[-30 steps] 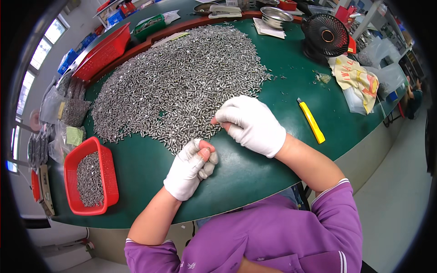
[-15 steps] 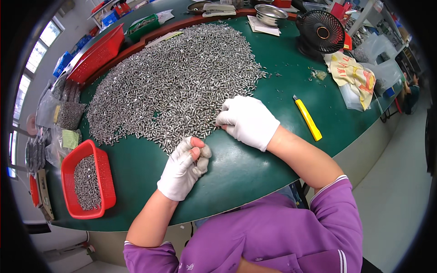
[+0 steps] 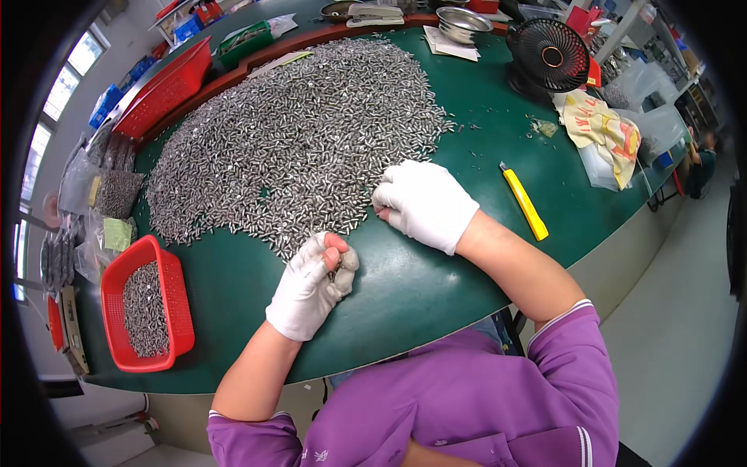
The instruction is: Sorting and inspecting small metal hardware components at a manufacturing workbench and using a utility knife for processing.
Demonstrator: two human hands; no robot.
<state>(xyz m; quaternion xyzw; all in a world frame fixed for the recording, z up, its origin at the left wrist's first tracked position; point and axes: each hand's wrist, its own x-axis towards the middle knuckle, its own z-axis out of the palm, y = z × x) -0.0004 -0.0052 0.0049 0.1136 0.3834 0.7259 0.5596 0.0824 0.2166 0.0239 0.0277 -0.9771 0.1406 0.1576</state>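
Note:
A big heap of small metal pins (image 3: 296, 140) covers the green table (image 3: 405, 288). My left hand (image 3: 311, 284), in a white glove with a bare fingertip, is curled around a few pins at the heap's near edge. My right hand (image 3: 424, 204), also gloved, rests palm down on the table with its fingers touching pins at the edge of the heap.
A red basket (image 3: 148, 307) partly filled with pins sits at the left. A yellow utility knife (image 3: 525, 204) lies to the right of my right hand. Farther back stand a black fan (image 3: 548, 53), a metal bowl (image 3: 464, 22), a red tray (image 3: 167, 89) and bags of pins (image 3: 109, 194).
Both hands have shifted slightly along the heap's near edge; the left hand stays curled on its pins and the right keeps picking at the heap.

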